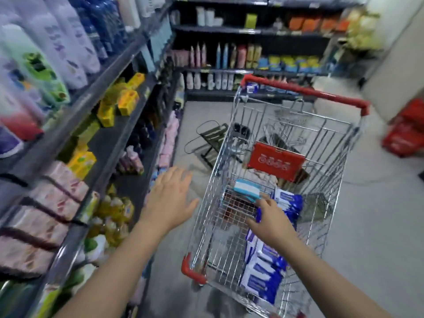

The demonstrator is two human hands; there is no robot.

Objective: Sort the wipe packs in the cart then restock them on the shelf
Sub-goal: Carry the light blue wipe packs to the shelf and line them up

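Light blue pack [246, 191]: in the cart [207, 216] near its left wall, long axis running across
Right hand [271, 222]: the nearer one; fingers [263, 204] loosely spread, holding nothing, tips at the pack's right end
Left hand [171, 196]: wide and flat, outside the cart
Dark blue packs [261, 278]: piled under the right forearm

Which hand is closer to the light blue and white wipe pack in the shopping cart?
The right hand. It reaches right up to the light blue and white wipe pack inside the silver wire cart. The left hand hovers outside the cart, further left.
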